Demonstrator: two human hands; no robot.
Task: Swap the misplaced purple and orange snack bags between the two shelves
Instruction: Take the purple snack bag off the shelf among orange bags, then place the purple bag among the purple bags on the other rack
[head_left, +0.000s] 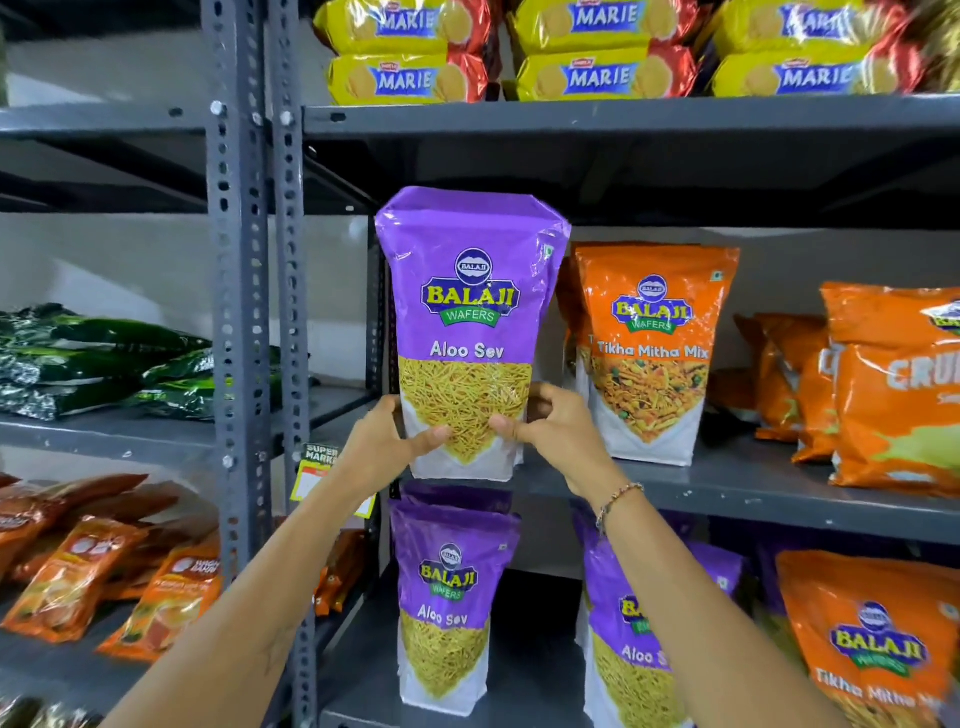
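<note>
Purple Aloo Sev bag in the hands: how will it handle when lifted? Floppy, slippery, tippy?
The purple bag probably holds its shape: it stands tall with both hands gripping only its base. The film looks glossy, so it may slip under light fingers. Likely light for its size, since it is filled with thin sev; the tall, narrow shape could tip when set down.

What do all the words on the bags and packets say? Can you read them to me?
"BALAJI WAFERS Aloo Sev": held purple bag, and purple bag on the shelf below.
"BALAJI WAFERS Tikha Mitha Mix": orange bag.
"MARIE": yellow biscuit packs.
"SUPER MARK...": shelf tag, cut off.
"CRU...": orange packet, cut off.
Left-shelf packets: too blurred to read.
</note>
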